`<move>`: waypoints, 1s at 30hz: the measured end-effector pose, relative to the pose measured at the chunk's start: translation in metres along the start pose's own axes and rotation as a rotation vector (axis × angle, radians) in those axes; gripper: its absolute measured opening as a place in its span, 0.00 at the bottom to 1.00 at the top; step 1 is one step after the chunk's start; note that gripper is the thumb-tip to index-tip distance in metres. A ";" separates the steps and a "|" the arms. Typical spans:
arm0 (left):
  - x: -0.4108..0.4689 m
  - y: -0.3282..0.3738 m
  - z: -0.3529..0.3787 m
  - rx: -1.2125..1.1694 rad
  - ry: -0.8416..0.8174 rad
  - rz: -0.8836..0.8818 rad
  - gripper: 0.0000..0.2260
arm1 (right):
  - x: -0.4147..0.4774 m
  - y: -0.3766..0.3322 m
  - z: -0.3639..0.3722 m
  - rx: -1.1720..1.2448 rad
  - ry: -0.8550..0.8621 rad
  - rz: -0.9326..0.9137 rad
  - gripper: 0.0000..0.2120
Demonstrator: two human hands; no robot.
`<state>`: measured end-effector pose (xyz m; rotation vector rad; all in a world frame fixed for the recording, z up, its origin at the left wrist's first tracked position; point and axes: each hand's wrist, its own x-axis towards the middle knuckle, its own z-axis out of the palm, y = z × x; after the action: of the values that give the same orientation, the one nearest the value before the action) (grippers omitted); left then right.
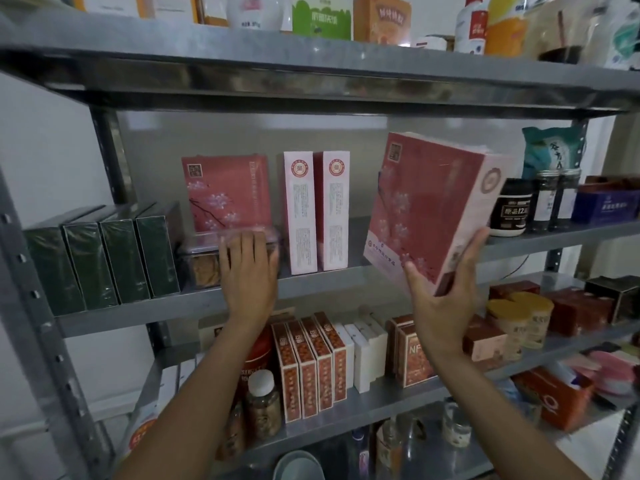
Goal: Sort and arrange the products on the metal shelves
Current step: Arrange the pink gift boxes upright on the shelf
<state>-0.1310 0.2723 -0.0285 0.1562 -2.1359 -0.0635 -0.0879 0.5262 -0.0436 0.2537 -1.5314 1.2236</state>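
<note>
Right of centre, pink box point(426, 209) gripped near-upright by right hand point(446, 289), twin box point(227, 192) standing leftward behind flat-fingered left hand point(249, 268).

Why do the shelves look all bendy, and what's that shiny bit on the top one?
Head view: the wide lens bows the metal shelves near the edges; head view: glare streaks the top shelf along its front lip; head view: the clear tub under the left hand looks smeared, the pink box in the right hand sharper.
</note>
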 end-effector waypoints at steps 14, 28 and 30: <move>0.003 -0.005 0.024 0.181 0.230 0.059 0.19 | 0.005 0.017 0.075 -0.192 -0.125 -0.043 0.40; 0.003 -0.006 0.028 0.196 0.236 0.080 0.20 | 0.014 0.056 0.122 -0.305 -0.267 -0.189 0.33; 0.003 -0.006 0.027 0.191 0.227 0.084 0.20 | 0.009 0.062 0.122 -0.308 -0.291 -0.193 0.32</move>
<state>-0.1547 0.2658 -0.0412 0.1763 -1.9166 0.1999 -0.2086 0.4613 -0.0532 0.3775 -1.8740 0.8105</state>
